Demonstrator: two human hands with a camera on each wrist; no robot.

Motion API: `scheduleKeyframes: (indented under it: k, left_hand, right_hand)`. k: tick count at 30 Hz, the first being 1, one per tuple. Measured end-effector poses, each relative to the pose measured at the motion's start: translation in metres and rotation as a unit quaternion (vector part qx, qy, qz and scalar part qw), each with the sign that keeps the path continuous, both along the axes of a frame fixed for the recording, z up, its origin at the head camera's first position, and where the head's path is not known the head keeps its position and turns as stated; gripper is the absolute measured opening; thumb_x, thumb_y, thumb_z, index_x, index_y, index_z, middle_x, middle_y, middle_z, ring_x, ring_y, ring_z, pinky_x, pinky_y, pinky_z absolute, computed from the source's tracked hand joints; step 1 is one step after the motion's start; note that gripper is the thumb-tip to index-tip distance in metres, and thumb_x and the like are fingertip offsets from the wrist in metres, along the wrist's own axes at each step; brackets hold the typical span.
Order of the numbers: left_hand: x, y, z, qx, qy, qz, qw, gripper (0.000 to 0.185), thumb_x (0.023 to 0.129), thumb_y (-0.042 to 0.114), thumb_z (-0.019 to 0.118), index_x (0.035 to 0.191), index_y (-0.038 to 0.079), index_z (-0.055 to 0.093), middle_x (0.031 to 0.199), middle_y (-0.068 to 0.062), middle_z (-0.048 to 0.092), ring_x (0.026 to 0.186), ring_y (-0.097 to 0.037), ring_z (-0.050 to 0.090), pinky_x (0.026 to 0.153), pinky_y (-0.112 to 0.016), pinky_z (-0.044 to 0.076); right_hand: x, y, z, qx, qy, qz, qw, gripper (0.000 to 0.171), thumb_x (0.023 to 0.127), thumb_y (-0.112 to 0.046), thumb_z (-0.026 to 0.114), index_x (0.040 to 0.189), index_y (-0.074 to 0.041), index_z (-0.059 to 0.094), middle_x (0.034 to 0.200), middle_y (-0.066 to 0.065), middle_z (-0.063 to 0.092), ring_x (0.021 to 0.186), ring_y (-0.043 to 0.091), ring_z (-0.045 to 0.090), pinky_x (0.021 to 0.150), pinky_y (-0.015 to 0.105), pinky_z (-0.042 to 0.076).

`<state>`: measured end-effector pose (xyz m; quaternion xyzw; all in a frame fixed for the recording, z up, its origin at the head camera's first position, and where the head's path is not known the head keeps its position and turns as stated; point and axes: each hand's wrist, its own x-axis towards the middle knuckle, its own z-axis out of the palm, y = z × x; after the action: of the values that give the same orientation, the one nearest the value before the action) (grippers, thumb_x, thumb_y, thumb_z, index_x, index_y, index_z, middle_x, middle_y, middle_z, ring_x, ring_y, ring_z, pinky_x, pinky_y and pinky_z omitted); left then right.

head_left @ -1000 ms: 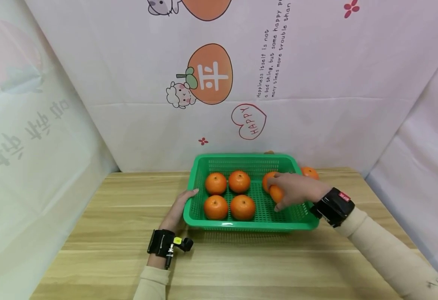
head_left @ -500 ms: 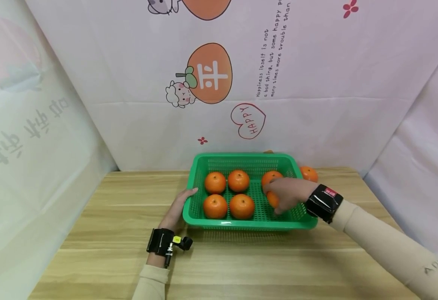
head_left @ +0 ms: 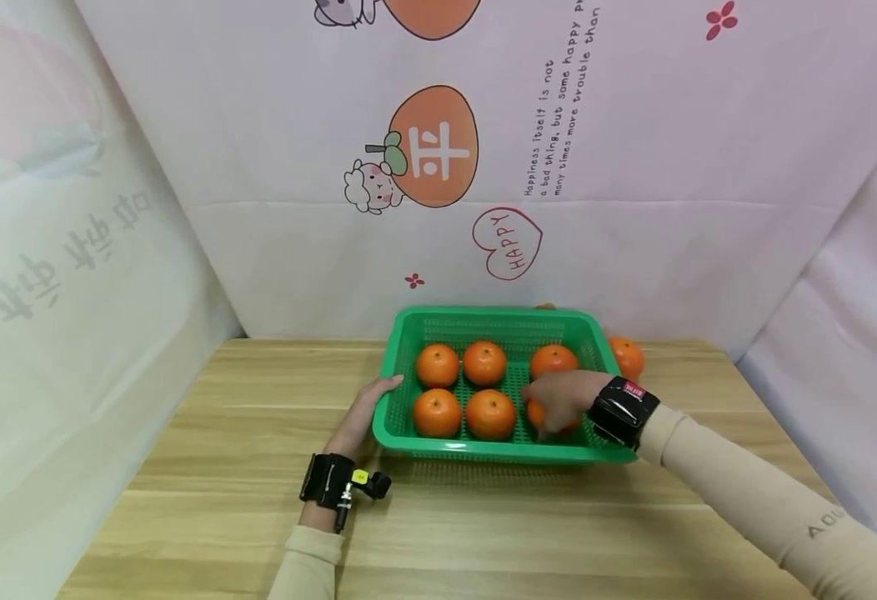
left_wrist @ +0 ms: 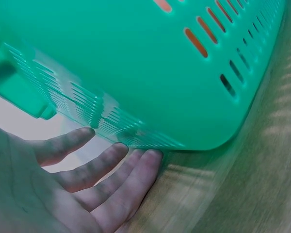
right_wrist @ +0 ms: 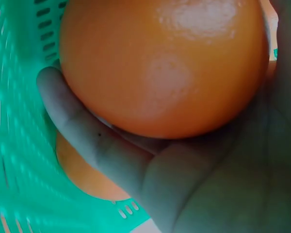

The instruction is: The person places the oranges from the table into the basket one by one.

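Observation:
A green plastic basket stands on the wooden table and holds several oranges. My right hand is inside its front right corner, fingers curled round an orange held low over the mesh floor. Another orange lies just behind that hand. My left hand lies against the basket's left wall with straight fingers touching the wall's lower edge.
One more orange sits on the table behind the basket's right rim. Printed cloth walls close the back and both sides. Bare wooden table stretches in front of the basket and to its left.
My right hand has carried the orange from beside the back right orange toward me and down into the basket's front right corner. My left hand has stayed against the basket.

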<state>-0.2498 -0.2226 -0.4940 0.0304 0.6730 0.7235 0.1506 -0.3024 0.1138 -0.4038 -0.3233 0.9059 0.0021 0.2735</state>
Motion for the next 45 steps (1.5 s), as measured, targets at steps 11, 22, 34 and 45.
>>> scheduleKeyframes:
  k: [11,22,34,45]
  left_hand:
    - [-0.001,0.0,0.004,-0.021,0.004,0.014,0.9997,0.075,0.103,0.058,0.05,0.165,0.021,0.032,0.162,-0.01,0.05,0.143,-0.026,0.054,0.118,-0.048,0.047]
    - [0.0,0.0,0.002,-0.025,0.003,0.018,0.9995,0.073,0.103,0.058,0.05,0.164,0.022,0.033,0.161,-0.011,0.05,0.141,-0.026,0.056,0.115,-0.045,0.049]
    - [0.0,0.0,0.0,-0.026,0.004,0.016,0.9995,0.074,0.103,0.058,0.05,0.165,0.024,0.032,0.164,-0.009,0.047,0.145,-0.028,0.052,0.118,-0.047,0.047]
    - [0.0,0.001,0.002,-0.033,0.003,0.017,0.9993,0.071,0.104,0.057,0.048,0.164,0.021,0.035,0.161,-0.01,0.051,0.139,-0.023,0.057,0.115,-0.043,0.049]
  right_hand:
    - [0.0,0.001,-0.006,-0.013,0.009,-0.007,1.0,0.042,0.085,-0.02,0.084,0.122,-0.016,0.066,0.107,-0.001,0.065,0.096,0.02,0.055,0.091,0.044,0.056]
    - [0.004,0.002,-0.003,0.014,-0.005,-0.04,0.999,0.05,0.086,-0.008,0.081,0.133,-0.008,0.064,0.113,0.003,0.065,0.095,0.024,0.054,0.085,0.041,0.054]
    - [0.012,0.002,-0.001,0.039,-0.002,-0.055,0.998,0.029,0.091,-0.026,0.081,0.11,-0.011,0.065,0.098,0.003,0.064,0.087,0.022,0.055,0.077,0.038,0.051]
    - [0.015,0.002,0.003,0.034,0.003,-0.06,0.998,0.029,0.092,-0.035,0.081,0.097,-0.015,0.061,0.087,0.001,0.057,0.08,0.02,0.053,0.07,0.034,0.045]
